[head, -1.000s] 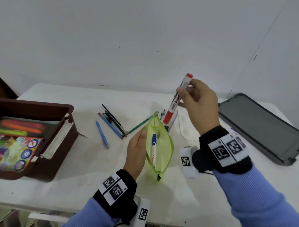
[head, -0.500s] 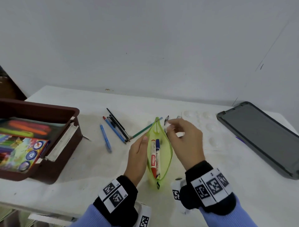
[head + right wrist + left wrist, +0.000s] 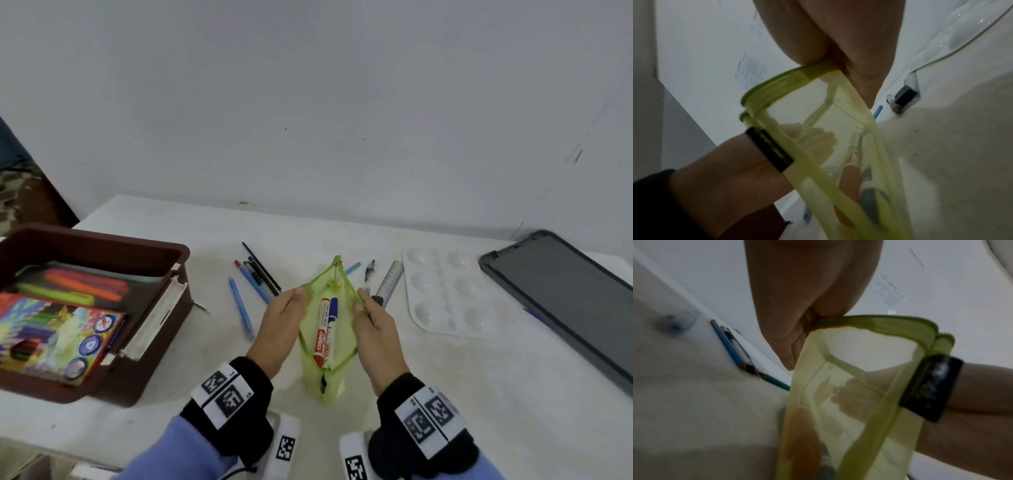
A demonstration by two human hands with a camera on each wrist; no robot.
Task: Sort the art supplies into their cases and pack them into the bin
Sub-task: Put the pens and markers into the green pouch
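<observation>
Currently pouch mouth being pinched apart by left hand and right hand; markers likely spilled if rim released.

The pouch at frame centre is thin, translucent green mesh cloth. The palette at right is glossy white plastic. The bin at left is smooth brown plastic; the worktop is matt white.

Bin cut by left edge; marker label partly unreadable.
</observation>
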